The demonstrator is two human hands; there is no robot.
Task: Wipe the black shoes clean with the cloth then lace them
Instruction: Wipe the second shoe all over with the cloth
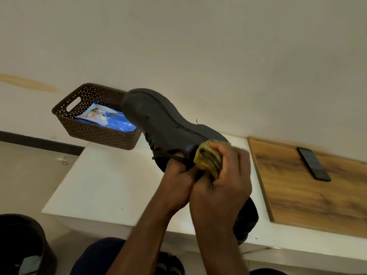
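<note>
A black lace-up shoe (pixel 164 124) is held in the air above the white table (pixel 103 185), its toe pointing up and to the left. My left hand (pixel 176 175) grips the shoe at its opening, by the laces. My right hand (pixel 222 175) holds a bunched yellow-green cloth (pixel 206 160) and presses it against the heel end of the shoe. A second black shoe (pixel 248 219) lies on the table below my right hand, mostly hidden by my wrist.
A brown woven basket (pixel 95 132) holding a blue packet (pixel 111 120) stands at the table's back left. To the right lies a wooden board (pixel 317 195) with a black phone (pixel 313 163) on it. A dark round bin (pixel 23 245) stands at lower left.
</note>
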